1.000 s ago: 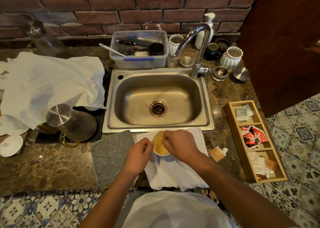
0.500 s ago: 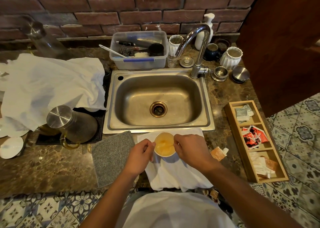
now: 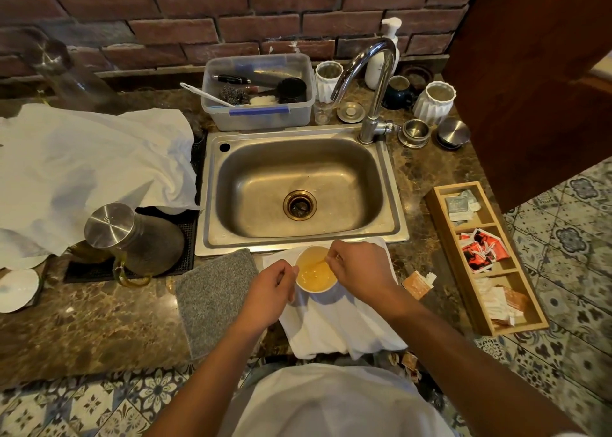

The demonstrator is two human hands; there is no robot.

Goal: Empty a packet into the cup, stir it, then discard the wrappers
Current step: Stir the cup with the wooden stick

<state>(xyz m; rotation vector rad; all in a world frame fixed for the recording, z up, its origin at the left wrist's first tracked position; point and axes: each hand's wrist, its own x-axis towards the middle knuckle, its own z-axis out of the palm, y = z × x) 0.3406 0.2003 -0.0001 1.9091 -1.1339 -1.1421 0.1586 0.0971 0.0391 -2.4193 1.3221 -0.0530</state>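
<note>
Right hand (image 3: 359,266) lower centre, fingers curled, pinching thin stirrer (image 3: 319,263) dipped in small white cup of yellow liquid (image 3: 314,271), left hand (image 3: 270,290) fingers curled against cup's left side, white cloth (image 3: 341,327) beneath

The scene is moderately lit with a warm, yellowish cast, brightest across the centre and left. The white cloth (image 3: 89,158) at the left edge is close to overexposed, its folds washed out. Soft glare sits on the curved faucet (image 3: 371,68) and on the steel lid of the jug (image 3: 109,224), and a dull sheen spreads over the sink (image 3: 298,184) basin. The brown panel (image 3: 536,72) in the upper right is dark and nearly featureless. Shadows are soft, pooling under the cup (image 3: 315,271). Wide-angle distortion bows the brick courses (image 3: 231,5) along the top and stretches the floor tiles (image 3: 569,244) at the right. The upper-left corner is smeared and out of focus.
</note>
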